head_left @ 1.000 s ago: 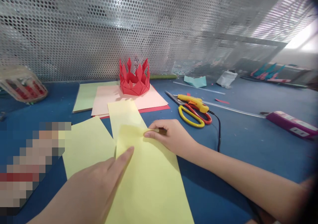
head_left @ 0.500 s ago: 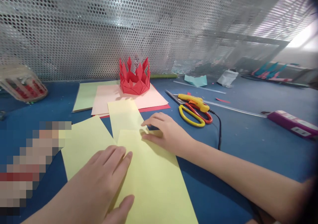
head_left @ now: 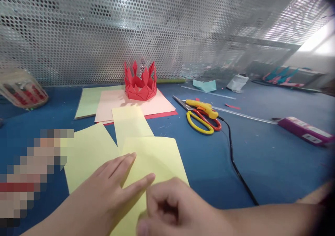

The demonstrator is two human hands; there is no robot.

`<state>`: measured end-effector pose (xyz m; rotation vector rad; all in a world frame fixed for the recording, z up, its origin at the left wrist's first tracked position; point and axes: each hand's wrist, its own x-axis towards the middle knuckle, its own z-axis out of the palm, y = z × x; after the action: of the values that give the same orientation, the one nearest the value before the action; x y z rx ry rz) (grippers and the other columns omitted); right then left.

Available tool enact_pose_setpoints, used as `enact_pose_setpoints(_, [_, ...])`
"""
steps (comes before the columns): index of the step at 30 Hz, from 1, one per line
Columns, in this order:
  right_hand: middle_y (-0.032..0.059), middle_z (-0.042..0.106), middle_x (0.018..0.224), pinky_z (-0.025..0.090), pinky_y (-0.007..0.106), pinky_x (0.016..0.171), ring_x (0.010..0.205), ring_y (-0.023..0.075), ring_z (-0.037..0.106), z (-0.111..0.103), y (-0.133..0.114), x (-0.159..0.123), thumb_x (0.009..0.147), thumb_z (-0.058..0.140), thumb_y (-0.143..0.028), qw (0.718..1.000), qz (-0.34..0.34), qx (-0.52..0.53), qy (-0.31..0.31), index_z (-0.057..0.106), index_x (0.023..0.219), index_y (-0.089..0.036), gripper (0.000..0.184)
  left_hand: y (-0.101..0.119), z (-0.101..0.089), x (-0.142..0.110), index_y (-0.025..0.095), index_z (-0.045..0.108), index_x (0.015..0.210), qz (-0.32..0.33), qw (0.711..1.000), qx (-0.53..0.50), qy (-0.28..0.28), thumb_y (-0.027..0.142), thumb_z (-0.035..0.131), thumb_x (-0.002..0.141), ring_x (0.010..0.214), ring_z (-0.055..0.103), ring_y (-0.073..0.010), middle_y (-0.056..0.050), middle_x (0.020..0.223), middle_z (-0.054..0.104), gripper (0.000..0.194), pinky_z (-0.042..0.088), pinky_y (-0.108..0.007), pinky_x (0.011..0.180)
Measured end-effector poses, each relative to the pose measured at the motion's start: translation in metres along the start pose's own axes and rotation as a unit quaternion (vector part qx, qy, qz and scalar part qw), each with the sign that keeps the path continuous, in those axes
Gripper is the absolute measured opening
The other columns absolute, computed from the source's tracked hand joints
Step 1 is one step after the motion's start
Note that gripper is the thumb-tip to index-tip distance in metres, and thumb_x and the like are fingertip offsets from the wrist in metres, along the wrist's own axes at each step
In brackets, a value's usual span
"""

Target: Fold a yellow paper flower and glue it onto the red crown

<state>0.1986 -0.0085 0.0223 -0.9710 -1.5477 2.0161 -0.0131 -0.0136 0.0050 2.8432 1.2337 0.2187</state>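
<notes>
A large yellow paper sheet [head_left: 157, 155] lies on the blue table, overlapping a yellow strip [head_left: 129, 122] and another yellow sheet [head_left: 90, 148]. My left hand [head_left: 115, 183] rests flat on the large sheet, its fingers stretched out and the thumb apart from them. Low in the view, my right hand [head_left: 175, 208] is over the same sheet with its fingers curled closed, close to my left thumb. Its fingertips are partly hidden, so what it holds, if anything, cannot be made out.
A red paper crown [head_left: 141, 86] stands on pink paper [head_left: 112, 107] at the back. To the right lie scissors [head_left: 200, 122], a yellow glue gun [head_left: 202, 107] with a black cord, and a purple power strip [head_left: 305, 129]. A jar [head_left: 23, 89] sits left, above a pixelated patch.
My right hand has come down from the large sheet's top edge toward me, and its fingers have curled in. My left thumb has swung up and outward.
</notes>
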Motion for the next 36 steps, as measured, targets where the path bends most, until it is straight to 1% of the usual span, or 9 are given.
enact_pose_setpoints(7, [-0.0092,0.025,0.048,0.018,0.022,0.039,0.042,0.0056,0.02,-0.047,-0.015,0.022,0.089,0.053,-0.056,0.967,-0.059,-0.129,0.212,0.032,0.057,-0.023,0.051,-0.008,0.002,-0.004,0.045,0.023,0.155,0.017,0.999,-0.039,-0.024,0.073,0.059,0.078,0.14,0.043,-0.0443,-0.018,0.16,0.038,0.089,0.043,-0.064,0.102])
enact_pose_setpoints(13, [-0.0088,0.021,0.048,0.016,0.026,0.042,0.042,0.0073,0.02,-0.091,-0.019,0.049,0.09,0.053,-0.056,0.938,-0.084,-0.209,0.262,0.026,0.058,-0.024,0.052,-0.008,0.004,-0.007,0.047,0.028,0.153,0.004,0.999,-0.036,-0.008,0.074,0.059,0.078,0.139,0.044,-0.0444,-0.013,0.161,0.038,0.086,0.045,-0.061,0.103])
enact_pose_setpoints(19, [-0.0062,0.025,0.055,0.019,0.027,0.05,0.052,0.0102,0.023,-0.108,-0.021,0.056,0.097,0.04,-0.051,0.888,-0.155,-0.315,0.297,0.024,0.061,-0.024,0.048,-0.007,0.003,-0.004,0.047,0.027,0.153,0.009,1.0,-0.018,-0.007,0.076,0.056,0.078,0.138,0.046,-0.0448,-0.016,0.159,0.041,0.086,0.047,-0.063,0.1])
enact_pose_setpoints(24, [-0.005,0.038,0.061,0.029,0.025,0.056,0.057,0.0111,0.034,-0.118,-0.033,0.046,0.09,0.057,-0.045,0.876,-0.195,-0.409,0.166,0.041,0.063,-0.021,0.039,-0.008,0.002,-0.003,0.046,0.026,0.154,0.013,0.999,-0.007,-0.034,0.07,0.07,0.069,0.138,0.046,-0.0443,-0.017,0.159,0.041,0.098,0.047,-0.06,0.101])
enact_pose_setpoints(26, [-0.0035,0.052,0.071,0.038,0.025,0.062,0.064,0.0121,0.045,-0.119,-0.04,0.036,0.08,0.072,-0.038,0.873,-0.191,-0.438,0.096,0.056,0.076,-0.02,0.024,-0.01,0.003,-0.003,0.045,0.028,0.154,0.014,0.999,-0.005,-0.039,0.062,0.079,0.063,0.139,0.045,-0.0443,-0.016,0.159,0.041,0.105,0.046,-0.058,0.103])
enact_pose_setpoints(28, [0.0024,0.066,0.099,0.046,0.03,0.083,0.091,0.0192,0.06,-0.116,-0.047,0.024,0.068,0.084,-0.035,0.867,-0.182,-0.462,0.029,0.065,0.1,-0.022,0.04,-0.011,0.005,-0.003,0.045,0.028,0.154,0.015,0.999,-0.003,-0.038,0.055,0.084,0.057,0.139,0.044,-0.0442,-0.015,0.16,0.04,0.112,0.045,-0.057,0.104])
enact_pose_setpoints(31, [0.0097,0.043,0.155,0.019,0.055,0.119,0.145,0.035,0.032,-0.104,-0.049,0.007,0.061,0.091,-0.037,0.836,-0.158,-0.517,-0.09,0.046,0.147,-0.032,0.097,-0.013,0.009,-0.004,0.046,0.027,0.154,0.02,0.999,0.0,-0.032,0.052,0.085,0.052,0.139,0.045,-0.0441,-0.014,0.16,0.039,0.117,0.043,-0.057,0.106])
enact_pose_setpoints(33, [0.0098,0.02,0.166,-0.002,0.064,0.118,0.153,0.0381,0.009,-0.098,-0.048,0.001,0.062,0.092,-0.038,0.818,-0.125,-0.542,-0.145,0.024,0.158,-0.036,0.118,-0.013,0.01,-0.004,0.046,0.025,0.154,0.026,0.999,0.007,-0.033,0.05,0.086,0.051,0.139,0.044,-0.0445,-0.014,0.16,0.039,0.121,0.042,-0.057,0.106])
enact_pose_setpoints(36, [0.01,0.004,0.168,-0.01,0.067,0.114,0.153,0.0396,-0.005,-0.099,-0.046,0.002,0.059,0.093,-0.036,0.808,-0.076,-0.563,-0.157,0.013,0.16,-0.035,0.128,-0.013,0.009,-0.004,0.045,0.02,0.156,0.031,0.998,0.024,-0.039,0.057,0.083,0.056,0.139,0.043,-0.0449,-0.018,0.158,0.041,0.119,0.044,-0.059,0.103])
